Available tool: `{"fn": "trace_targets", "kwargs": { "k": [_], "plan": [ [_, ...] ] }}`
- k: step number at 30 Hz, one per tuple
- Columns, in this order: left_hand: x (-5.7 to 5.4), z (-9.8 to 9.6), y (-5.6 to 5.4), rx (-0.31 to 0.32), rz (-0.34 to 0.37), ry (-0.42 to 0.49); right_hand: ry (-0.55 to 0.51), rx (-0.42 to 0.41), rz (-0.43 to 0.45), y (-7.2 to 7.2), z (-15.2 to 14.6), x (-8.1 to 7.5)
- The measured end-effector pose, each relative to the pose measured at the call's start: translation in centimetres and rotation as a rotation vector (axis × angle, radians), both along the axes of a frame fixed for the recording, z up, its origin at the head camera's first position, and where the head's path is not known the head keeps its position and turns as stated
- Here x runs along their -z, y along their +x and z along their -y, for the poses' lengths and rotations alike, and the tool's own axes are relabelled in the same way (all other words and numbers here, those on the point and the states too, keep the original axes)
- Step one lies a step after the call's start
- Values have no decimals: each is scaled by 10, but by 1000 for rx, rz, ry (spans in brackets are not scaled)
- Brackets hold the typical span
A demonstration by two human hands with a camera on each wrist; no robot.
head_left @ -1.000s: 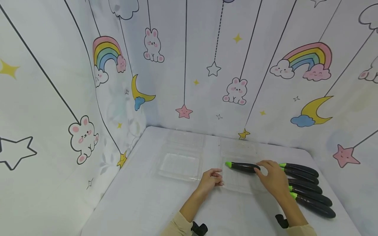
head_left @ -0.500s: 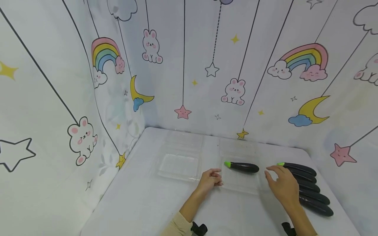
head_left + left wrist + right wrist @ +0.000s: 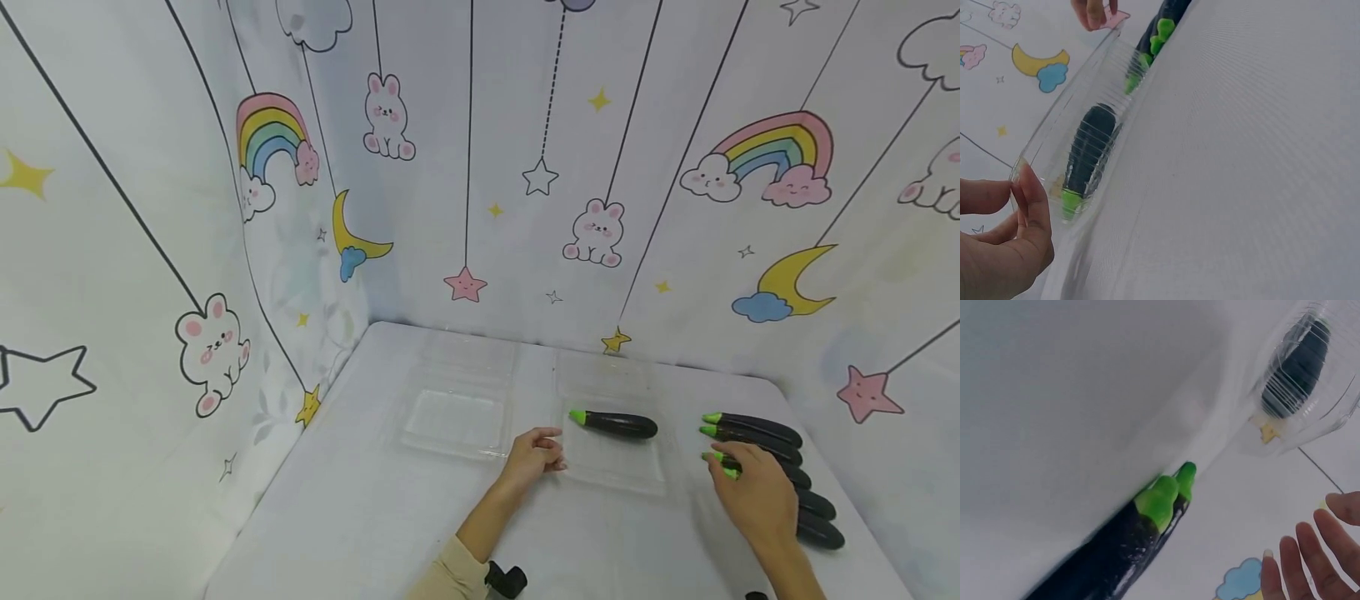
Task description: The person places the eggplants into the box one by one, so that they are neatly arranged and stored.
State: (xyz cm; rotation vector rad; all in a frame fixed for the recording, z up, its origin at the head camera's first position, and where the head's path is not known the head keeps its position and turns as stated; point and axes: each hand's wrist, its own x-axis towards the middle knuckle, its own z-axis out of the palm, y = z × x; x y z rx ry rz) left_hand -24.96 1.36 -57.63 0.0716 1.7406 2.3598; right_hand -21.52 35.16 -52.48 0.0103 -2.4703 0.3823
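White table (image 3: pixel 360 508): two clear containers (image 3: pixel 456 421), five eggplants (image 3: pixel 759 429)

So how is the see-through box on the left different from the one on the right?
The right box has an eggplant in it; the left box doesn't. The left hand pinches the right box's edge, while no hand grips the left box. The right box is closer to the row of eggplants than the left box. Both are clear and sit on the white table.
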Motion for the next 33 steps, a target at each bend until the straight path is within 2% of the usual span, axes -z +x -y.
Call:
{"fn": "trace_targets", "kwargs": {
  "k": [13, 21, 26, 33],
  "plan": [
    [3, -1, 2, -7, 14, -2, 40, 85, 239, 11, -48, 13],
    [1, 0, -1, -8, 12, -6, 19, 69, 246, 19, -69, 15],
    [-1, 0, -1, -13, 10, -20, 19, 71, 299, 23, -81, 14],
    [-2, -3, 1, -5, 8, -30, 50, 118, 383, 27, -100, 21]
  ]
}}
